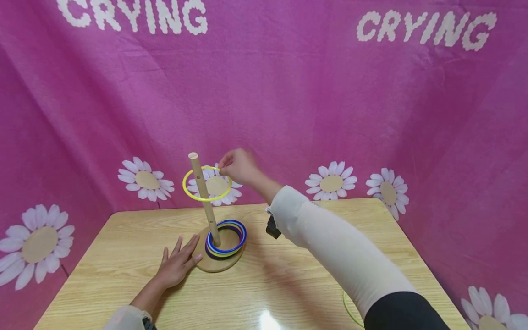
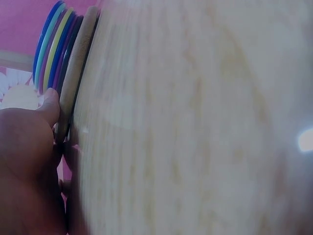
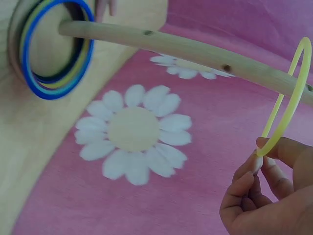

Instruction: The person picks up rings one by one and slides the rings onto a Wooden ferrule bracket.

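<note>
A wooden post [image 1: 208, 208] rises from a round wooden base [image 1: 212, 265] on the table. My right hand [image 1: 241, 168] pinches a yellow ring [image 1: 185, 187] between thumb and fingers; the ring circles the post near its top, also plain in the right wrist view. Around the foot of the post lies a stack of rings [image 1: 244, 233], blue uppermost, with teal, purple and yellow ones below [image 2: 49, 49]. My left hand [image 1: 175, 266] rests with spread fingers on the table and touches the left edge of the base.
A light wooden table [image 1: 288, 284] carries everything. A yellow-green ring [image 1: 349, 309] lies at the front right, partly hidden by my right sleeve. Pink cloth [image 1: 280, 114] with daisies and white lettering hangs behind and at both sides.
</note>
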The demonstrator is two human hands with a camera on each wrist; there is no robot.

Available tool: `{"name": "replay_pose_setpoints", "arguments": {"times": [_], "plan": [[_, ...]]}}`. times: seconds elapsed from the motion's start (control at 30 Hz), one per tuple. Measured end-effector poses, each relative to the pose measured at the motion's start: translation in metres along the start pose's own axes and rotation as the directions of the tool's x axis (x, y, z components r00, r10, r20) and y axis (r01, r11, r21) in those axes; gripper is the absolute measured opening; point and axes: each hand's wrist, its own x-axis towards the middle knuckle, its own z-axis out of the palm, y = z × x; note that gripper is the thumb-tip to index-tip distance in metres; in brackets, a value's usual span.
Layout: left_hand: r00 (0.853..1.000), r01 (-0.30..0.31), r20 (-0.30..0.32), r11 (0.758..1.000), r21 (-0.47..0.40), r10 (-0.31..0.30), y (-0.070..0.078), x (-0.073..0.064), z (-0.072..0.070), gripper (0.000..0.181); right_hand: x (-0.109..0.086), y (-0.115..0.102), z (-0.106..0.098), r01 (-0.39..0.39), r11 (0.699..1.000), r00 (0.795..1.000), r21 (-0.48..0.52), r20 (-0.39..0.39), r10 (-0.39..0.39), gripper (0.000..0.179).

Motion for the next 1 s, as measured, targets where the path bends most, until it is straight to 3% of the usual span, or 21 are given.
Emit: {"name": "replay_pose_setpoints", "arguments": {"times": [0.57,1.0], "plan": [[1.000,0.001,-0.003,1.000,0.003,-0.001,-0.001,-0.001,-0.002,0.067,-0.021,0.074,0.060,-0.004,0.998,1.000,-0.062,-0.011,0.003,0.008],[0.999,-0.023,-0.028,1.000,-0.019,0.023,-0.001,-0.001,0.001,0.068,-0.042,0.114,0.088,-0.134,0.989,0.991,-0.056,-0.012,0.134,0.010]]}}
